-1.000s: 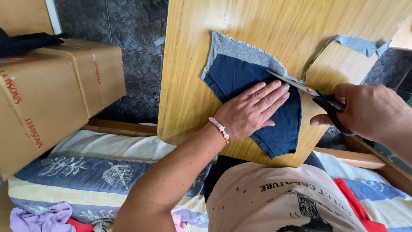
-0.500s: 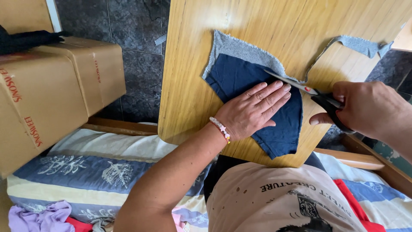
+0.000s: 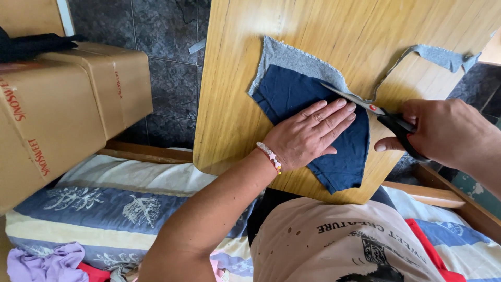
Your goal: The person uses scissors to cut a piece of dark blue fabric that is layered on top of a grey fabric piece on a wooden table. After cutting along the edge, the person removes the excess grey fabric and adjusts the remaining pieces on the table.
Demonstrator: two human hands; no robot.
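The right hand's grip [image 3: 443,133] is wrapped around black-handled scissors [image 3: 373,110], blades at the edge of grey cloth [image 3: 292,60] on a wooden surface [image 3: 235,104]. The left hand [image 3: 308,134] lies flat, fingers spread, pinning a navy fabric piece [image 3: 292,94] atop the grey.

Looked like a home bedroom. Bed [image 3: 104,209] with a patterned striped cover sat below a wooden counter [image 3: 240,78]. Cardboard boxes [image 3: 62,109] stood on dark tiled floor [image 3: 167,78].
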